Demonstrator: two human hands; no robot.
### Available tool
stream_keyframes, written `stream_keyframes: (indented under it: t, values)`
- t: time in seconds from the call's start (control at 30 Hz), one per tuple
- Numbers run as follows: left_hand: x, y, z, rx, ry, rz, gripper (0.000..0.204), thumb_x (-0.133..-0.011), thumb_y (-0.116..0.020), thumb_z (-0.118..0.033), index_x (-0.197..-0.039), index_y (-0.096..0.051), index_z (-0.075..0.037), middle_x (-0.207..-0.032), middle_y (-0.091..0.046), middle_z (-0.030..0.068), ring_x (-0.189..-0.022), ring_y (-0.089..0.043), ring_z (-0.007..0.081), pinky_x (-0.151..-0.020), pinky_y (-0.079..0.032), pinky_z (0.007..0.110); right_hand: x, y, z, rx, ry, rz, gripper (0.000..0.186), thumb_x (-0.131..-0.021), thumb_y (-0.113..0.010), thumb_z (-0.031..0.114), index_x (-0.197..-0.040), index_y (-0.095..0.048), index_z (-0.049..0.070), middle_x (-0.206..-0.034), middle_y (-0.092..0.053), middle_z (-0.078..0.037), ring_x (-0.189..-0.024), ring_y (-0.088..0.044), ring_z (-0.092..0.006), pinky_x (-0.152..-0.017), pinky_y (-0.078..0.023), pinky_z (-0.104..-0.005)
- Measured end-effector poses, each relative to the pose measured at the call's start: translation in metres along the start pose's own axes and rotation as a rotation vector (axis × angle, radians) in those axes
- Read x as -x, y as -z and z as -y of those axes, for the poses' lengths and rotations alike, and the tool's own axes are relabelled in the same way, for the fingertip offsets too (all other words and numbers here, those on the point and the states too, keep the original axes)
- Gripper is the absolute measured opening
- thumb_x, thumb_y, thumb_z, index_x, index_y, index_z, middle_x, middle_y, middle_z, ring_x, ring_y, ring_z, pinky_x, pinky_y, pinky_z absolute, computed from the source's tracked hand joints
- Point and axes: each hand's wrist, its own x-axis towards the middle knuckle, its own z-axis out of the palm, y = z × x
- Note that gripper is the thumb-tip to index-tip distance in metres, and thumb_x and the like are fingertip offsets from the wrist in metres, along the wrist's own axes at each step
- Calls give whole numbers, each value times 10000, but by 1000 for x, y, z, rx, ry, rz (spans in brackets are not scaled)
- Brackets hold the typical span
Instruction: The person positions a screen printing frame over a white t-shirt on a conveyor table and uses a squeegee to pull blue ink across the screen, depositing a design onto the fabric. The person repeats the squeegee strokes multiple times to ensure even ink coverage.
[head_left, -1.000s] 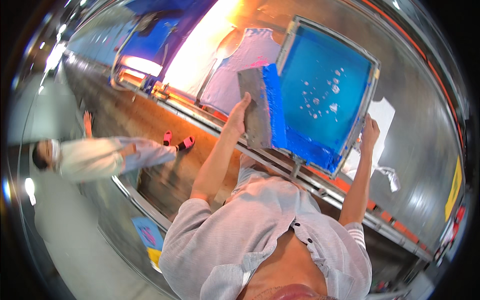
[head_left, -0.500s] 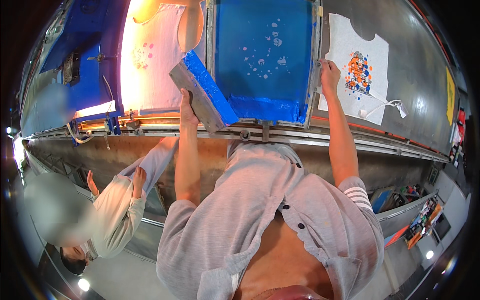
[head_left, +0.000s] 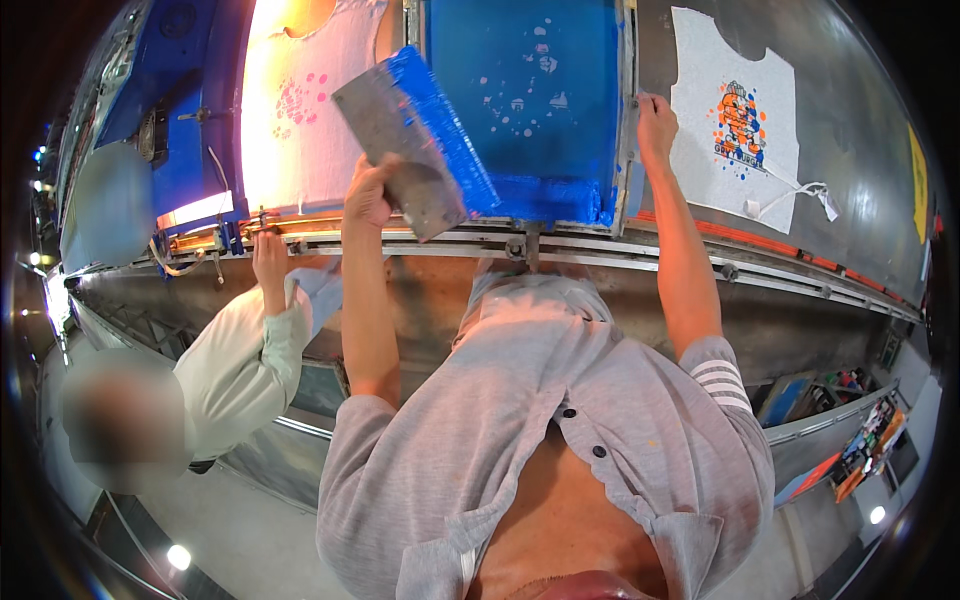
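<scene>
In the head view my left hand [head_left: 370, 195] is closed round a wide grey squeegee [head_left: 400, 140] with blue ink along its edge, tilted over the left side of a blue printing screen [head_left: 530, 120] in a metal frame. Blue ink lies thick along the screen's near edge. My right hand [head_left: 655, 130] grips the right rail of that screen frame. Left of the screen lies a pale garment panel [head_left: 320, 90] with pink dots, lit brightly. Right of it lies a white panel [head_left: 710, 170] with an orange and blue print and a loose tape.
A long printing table [head_left: 860, 170] with a metal front rail [head_left: 780, 270] runs across in front of me. A blue machine [head_left: 185, 120] stands at the left. A co-worker [head_left: 235, 390] stands to my left with a hand [head_left: 268, 260] at the table's edge.
The squeegee in my left hand has risen slightly toward the far side. The co-worker's hand has moved up to the table's edge. The view has levelled since a second ago.
</scene>
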Motion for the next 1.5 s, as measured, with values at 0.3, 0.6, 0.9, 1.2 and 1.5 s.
stream_keyframes:
  t: [0.3,0.6,0.9,1.2,1.5]
  values:
    - [-61,-126,36,-1380,-145,258,391,-763,-664,-8,-1141,-749,-69,-1018,-766,183,-1012,-742,310,-887,-572,458,-5,-7,-13,248,-18,44,368,-1005,-564,352,-1083,-745,42,-1021,-755,-208,-983,-705,-428,-863,-527,-500]
    - [-104,-151,111,-1784,114,551,455,-644,-722,-41,-1087,-790,-115,-939,-768,176,-928,-741,368,-776,-567,491,-8,-10,-24,259,1,32,366,-1006,-563,355,-1098,-748,53,-1038,-756,-211,-1011,-704,-436,-890,-531,-505]
    - [-166,-166,98,-1768,668,673,356,-606,-768,12,-961,-751,32,-869,-745,206,-874,-716,336,-717,-520,471,-14,-14,-28,335,-3,66,378,-1003,-535,368,-1112,-746,73,-1063,-754,-197,-1051,-694,-434,-921,-532,-501]
    - [-208,-193,-14,-1753,195,578,399,-642,-751,-48,-1040,-786,-57,-1006,-769,196,-984,-731,368,-800,-551,475,-77,9,96,235,451,721,347,-915,-686,386,-1171,-772,167,-1178,-731,-117,-1117,-680,-323,-961,-535,-432]
    - [-321,-179,-69,-1841,-294,235,352,-747,-677,-155,-1074,-804,-131,-1002,-765,178,-994,-724,393,-835,-587,482,-180,-95,141,651,630,733,223,-730,-734,199,-942,-766,141,-883,-753,-141,-858,-719,-379,-786,-563,-504]
